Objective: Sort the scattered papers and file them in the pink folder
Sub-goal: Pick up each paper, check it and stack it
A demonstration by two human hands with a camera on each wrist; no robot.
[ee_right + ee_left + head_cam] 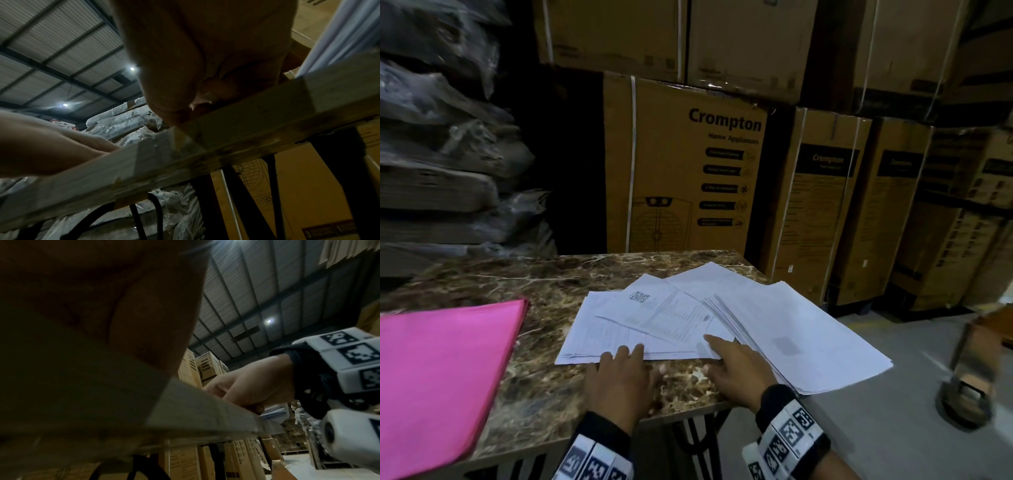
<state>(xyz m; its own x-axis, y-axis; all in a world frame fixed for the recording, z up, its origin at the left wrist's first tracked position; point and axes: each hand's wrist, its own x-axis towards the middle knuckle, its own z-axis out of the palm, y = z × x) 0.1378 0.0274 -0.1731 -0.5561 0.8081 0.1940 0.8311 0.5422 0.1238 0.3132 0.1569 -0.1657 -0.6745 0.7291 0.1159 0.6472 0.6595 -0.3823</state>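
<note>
White printed papers (pixel 674 315) lie fanned across the right half of a marbled table (pixel 544 387). A thicker stack (pixel 801 339) among them overhangs the table's right edge. The closed pink folder (pixel 438 370) lies flat at the table's left. My left hand (pixel 621 359) rests with straight fingers on the near edge of the lowest sheets. My right hand (pixel 722 356) lies beside it, index finger stretched onto a sheet, thumb on the tabletop. In the left wrist view my right hand (pixel 251 389) rests on the table edge (pixel 205 415). In the right wrist view my right palm (pixel 195 56) shows from below.
Tall brown cardboard boxes (pixel 688 171) stand stacked just behind the table and along the right. Plastic-wrapped bundles (pixel 448 154) are piled at the left. A blurred dark stand (pixel 969 377) sits on the grey floor at the right. Black metal legs (pixel 698 438) hold the table.
</note>
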